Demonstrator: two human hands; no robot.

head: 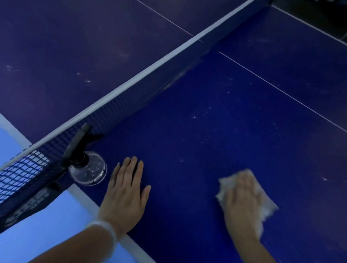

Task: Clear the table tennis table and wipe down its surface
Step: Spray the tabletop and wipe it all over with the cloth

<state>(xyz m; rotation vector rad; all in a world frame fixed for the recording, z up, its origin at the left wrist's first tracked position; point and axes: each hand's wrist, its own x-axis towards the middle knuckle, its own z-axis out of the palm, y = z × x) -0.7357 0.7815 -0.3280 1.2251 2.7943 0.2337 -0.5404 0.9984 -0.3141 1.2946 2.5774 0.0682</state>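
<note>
The blue table tennis table [222, 119] fills most of the view, its surface dotted with pale specks and smudges. My right hand [243, 201] presses a crumpled white cloth [269, 206] flat against the near half of the table; the hand is blurred. My left hand [127, 190] rests palm down on the surface near the side edge, fingers straight and together, holding nothing. A thin white band circles my left wrist.
The dark net [129, 97] with its white top tape runs diagonally from lower left to upper right. Its black clamp post [78, 143] and a clear round base [89, 169] sit just left of my left hand. Light blue floor [7, 151] lies beyond the table's white edge.
</note>
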